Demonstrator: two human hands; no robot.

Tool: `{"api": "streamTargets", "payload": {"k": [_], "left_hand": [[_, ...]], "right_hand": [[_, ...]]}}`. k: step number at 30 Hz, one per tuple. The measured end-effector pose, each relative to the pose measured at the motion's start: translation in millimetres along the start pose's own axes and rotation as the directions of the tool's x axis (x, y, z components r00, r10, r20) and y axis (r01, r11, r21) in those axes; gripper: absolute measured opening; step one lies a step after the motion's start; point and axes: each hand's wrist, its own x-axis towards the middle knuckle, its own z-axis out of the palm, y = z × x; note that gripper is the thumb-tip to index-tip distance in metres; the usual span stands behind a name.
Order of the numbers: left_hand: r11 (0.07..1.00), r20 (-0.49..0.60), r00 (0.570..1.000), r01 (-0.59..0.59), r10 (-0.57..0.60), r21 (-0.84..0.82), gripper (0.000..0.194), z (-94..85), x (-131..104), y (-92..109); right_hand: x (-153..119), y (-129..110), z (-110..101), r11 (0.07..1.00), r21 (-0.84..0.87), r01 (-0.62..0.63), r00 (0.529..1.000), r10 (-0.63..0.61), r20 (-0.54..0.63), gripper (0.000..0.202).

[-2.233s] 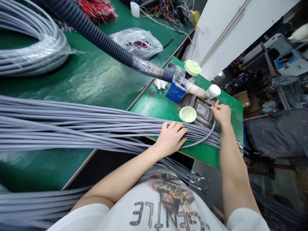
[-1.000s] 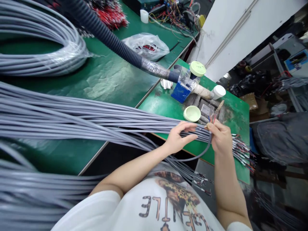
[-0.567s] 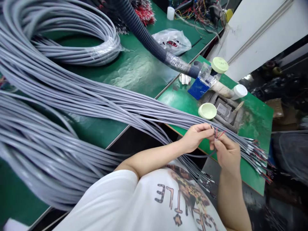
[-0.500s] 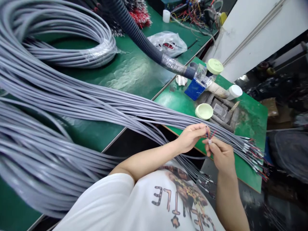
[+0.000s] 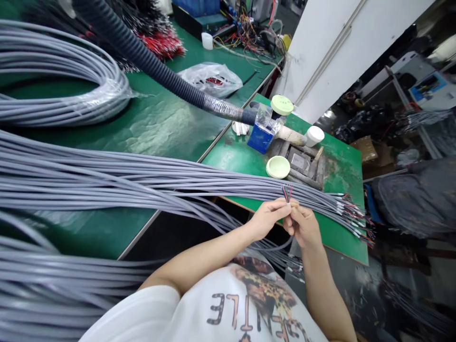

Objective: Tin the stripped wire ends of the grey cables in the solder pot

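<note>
Two hands, one cable (image 5: 289,204): both grips narrow, pinched on its end.
The left hand (image 5: 270,218) and right hand (image 5: 304,225) meet at the cable's white collar, fingers touching; coloured wires (image 5: 287,192) fan upward from it, too fine to count with certainty. This end is held at the near edge of the small table (image 5: 226,153), in front of one long bundle (image 5: 210,184) of grey cables, which overlap and cannot be counted; their wire ends lie at the right. Small table, beyond the bundle: one blue box (image 5: 260,138), one white tub (image 5: 315,137), one open green cup (image 5: 278,167), one green-lidded jar (image 5: 282,105). One ribbed hose (image 5: 156,73) reaches the box. Large table (image 5: 167,130): one tied coil (image 5: 103,97), one clear bag (image 5: 210,78).
</note>
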Motion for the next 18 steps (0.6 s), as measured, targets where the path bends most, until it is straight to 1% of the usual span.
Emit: {"api": "streamTargets", "payload": {"k": [1,2,3,4,5,6,7,9,12,13,14,15,16,18], "left_hand": [[0.998,-0.035,0.999,-0.04,0.041,0.044,0.037,0.0,0,1],[0.993,-0.071,0.994,-0.082,0.089,0.088,0.034,0.0,1,2],[0.983,-0.108,0.985,-0.122,0.137,0.137,0.031,-0.1,1,4],[0.97,-0.137,0.974,-0.152,0.18,0.19,0.028,-0.2,2,5],[0.955,-0.153,0.965,-0.17,0.211,0.243,0.026,-0.1,3,5],[0.939,-0.156,0.96,-0.18,0.232,0.293,0.024,0.1,3,6],[0.923,-0.151,0.957,-0.187,0.248,0.336,0.023,0.5,3,6],[0.89,-0.128,0.951,-0.21,0.282,0.404,0.022,1.9,4,4],[0.848,-0.097,0.935,-0.261,0.341,0.46,0.023,3.7,4,1],[0.842,-0.094,0.932,-0.27,0.351,0.467,0.022,3.8,4,0],[0.84,-0.094,0.93,-0.273,0.355,0.468,0.021,3.6,4,0],[0.843,-0.1,0.93,-0.272,0.354,0.464,0.021,3.2,4,0],[0.849,-0.108,0.931,-0.265,0.349,0.457,0.02,2.6,4,0],[0.864,-0.128,0.935,-0.245,0.33,0.439,0.02,1.3,4,2]], "right_hand": [[0,-2,-1,0.996,-0.089,0.025,1.0,-0.027,-0.015,0.041],[-1,-6,-2,0.976,-0.206,0.07,0.996,-0.081,-0.047,0.038],[-1,-10,-3,0.934,-0.334,0.125,0.982,-0.164,-0.091,0.033],[-2,-15,-4,0.871,-0.456,0.182,0.954,-0.269,-0.134,0.027],[-2,-20,-5,0.798,-0.556,0.232,0.911,-0.378,-0.163,0.021],[-2,-26,-5,0.725,-0.632,0.272,0.866,-0.471,-0.168,0.015],[-2,-31,-5,0.659,-0.689,0.303,0.826,-0.542,-0.154,0.012],[1,-39,-1,0.522,-0.779,0.348,0.768,-0.635,-0.082,0.008],[8,-47,7,0.289,-0.889,0.355,0.702,-0.71,0.05,0.008],[10,-48,10,0.227,-0.911,0.346,0.685,-0.724,0.08,0.009],[12,-49,13,0.185,-0.923,0.337,0.674,-0.732,0.1,0.01],[12,-49,15,0.167,-0.928,0.332,0.671,-0.733,0.109,0.011],[12,-50,16,0.17,-0.927,0.334,0.672,-0.733,0.108,0.013],[10,-51,18,0.227,-0.91,0.348,0.684,-0.725,0.081,0.015]]}}
